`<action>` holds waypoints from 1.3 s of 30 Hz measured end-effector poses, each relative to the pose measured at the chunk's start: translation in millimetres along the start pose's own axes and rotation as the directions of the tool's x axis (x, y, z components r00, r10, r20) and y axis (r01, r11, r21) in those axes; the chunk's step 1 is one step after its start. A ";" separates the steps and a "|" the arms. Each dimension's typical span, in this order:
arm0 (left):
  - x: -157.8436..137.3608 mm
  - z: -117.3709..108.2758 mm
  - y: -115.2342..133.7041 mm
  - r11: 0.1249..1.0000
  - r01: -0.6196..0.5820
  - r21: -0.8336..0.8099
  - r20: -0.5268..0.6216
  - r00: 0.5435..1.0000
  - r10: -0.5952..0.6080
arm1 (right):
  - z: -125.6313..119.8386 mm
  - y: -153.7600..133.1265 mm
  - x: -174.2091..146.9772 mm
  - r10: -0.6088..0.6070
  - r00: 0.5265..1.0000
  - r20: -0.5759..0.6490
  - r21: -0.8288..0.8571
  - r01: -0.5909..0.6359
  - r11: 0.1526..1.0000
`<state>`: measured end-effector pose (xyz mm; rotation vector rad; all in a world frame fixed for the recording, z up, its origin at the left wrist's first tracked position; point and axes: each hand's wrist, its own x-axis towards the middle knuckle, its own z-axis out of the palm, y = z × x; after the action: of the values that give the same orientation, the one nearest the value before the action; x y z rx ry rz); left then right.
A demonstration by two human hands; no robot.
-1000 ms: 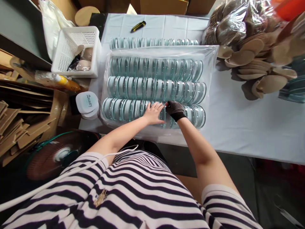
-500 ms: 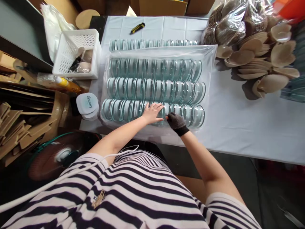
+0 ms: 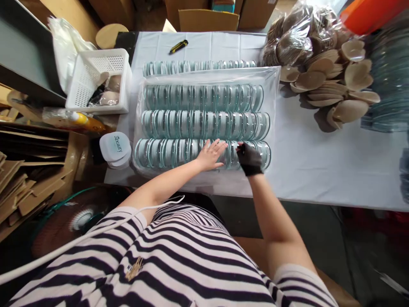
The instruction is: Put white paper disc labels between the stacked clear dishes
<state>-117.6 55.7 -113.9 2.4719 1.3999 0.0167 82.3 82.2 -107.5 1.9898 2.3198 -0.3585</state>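
Head view, right hand blurred, grip unclear

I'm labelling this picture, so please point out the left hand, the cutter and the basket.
Left hand (image 3: 210, 157), head view: back of the hand.
Cutter (image 3: 179, 47), head view: its middle.
Basket (image 3: 109, 64), head view: far inner wall.

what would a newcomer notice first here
Rows of clear round pieces dominate the middle of the pale table, with the left hand on the nearest row and the black-gloved right hand over it farther right. At the upper right, a bright orange object and beige cup-shaped pieces also stand out.
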 end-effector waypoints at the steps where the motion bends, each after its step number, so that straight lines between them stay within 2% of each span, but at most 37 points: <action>1: 4.5 1.2 2.7 0.999 -0.039 0.005 0.006 0.999 0.039 | -14.1 -1.1 22.7 0.007 0.995 0.103 -0.062 -0.001 0.998; 2: 8.8 2.7 5.0 0.998 -0.062 0.009 0.019 0.998 0.062 | -25.3 -4.6 45.4 0.000 0.972 0.237 -0.132 0.032 0.991; 5: 18.1 7.3 8.2 0.997 -0.076 0.013 0.065 0.995 0.075 | -38.6 -24.0 100.7 -0.023 0.894 0.447 -0.181 0.115 0.977; 7: 20.5 9.2 7.7 0.998 -0.070 0.007 0.077 0.995 0.069 | -35.3 -36.0 119.3 -0.044 0.859 0.510 -0.186 0.160 0.969; 10: 20.7 8.9 6.1 0.997 -0.071 0.000 0.089 0.994 0.070 | -28.6 -40.0 122.1 -0.100 0.832 0.546 -0.173 0.228 0.958; 15: 18.9 5.8 5.3 0.996 -0.084 -0.006 0.079 0.993 0.084 | -37.5 -19.4 95.7 -0.198 0.863 0.465 -0.098 0.273 0.957; 18: 17.4 5.7 5.6 0.996 -0.088 -0.013 0.063 0.994 0.089 | -43.3 -5.4 63.0 -0.241 0.885 0.398 -0.039 0.279 0.959; 20: 16.6 6.1 6.2 0.997 -0.077 -0.017 0.048 0.996 0.078 | -38.8 3.1 32.5 -0.272 0.891 0.363 -0.006 0.294 0.956; 23: 15.5 6.6 7.1 0.997 -0.070 -0.016 0.033 0.997 0.071 | -14.6 15.3 -17.0 -0.306 0.890 0.339 0.026 0.316 0.948; 26: 14.5 6.3 6.0 0.998 -0.068 -0.015 0.041 0.997 0.068 | 26.1 24.3 -56.8 -0.259 0.911 0.320 0.065 0.251 0.966; 29: 13.6 4.2 4.0 0.999 -0.041 -0.009 0.068 0.997 0.042 | 64.3 28.0 -82.4 -0.182 0.925 0.334 0.092 0.160 0.983; 31: 13.5 1.3 5.2 1.000 -0.022 -0.014 0.081 0.996 0.023 | 76.4 31.2 -92.0 -0.176 0.924 0.340 0.103 0.149 0.983; 33: 14.7 -2.2 11.0 0.999 0.013 -0.033 0.083 0.996 -0.010 | 72.7 39.3 -93.3 -0.162 0.937 0.309 0.116 0.132 0.984; 35: 18.3 -4.8 22.3 0.997 0.059 -0.054 0.058 0.997 -0.055 | 53.6 53.2 -81.8 -0.124 0.963 0.241 0.118 0.097 0.988; 37: 24.8 -5.0 37.3 0.994 0.085 -0.068 0.014 0.996 -0.084 | 24.1 68.4 -54.8 -0.050 0.993 0.110 0.124 0.036 0.992; 39: 33.2 -2.1 52.2 0.994 0.084 -0.074 -0.019 0.996 -0.086 | -7.3 77.5 -15.5 -0.013 1.000 0.001 0.115 0.013 0.993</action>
<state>-56.9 59.0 -102.7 2.3577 1.4855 0.0753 161.7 79.5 -107.7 2.0234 2.3630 -0.5051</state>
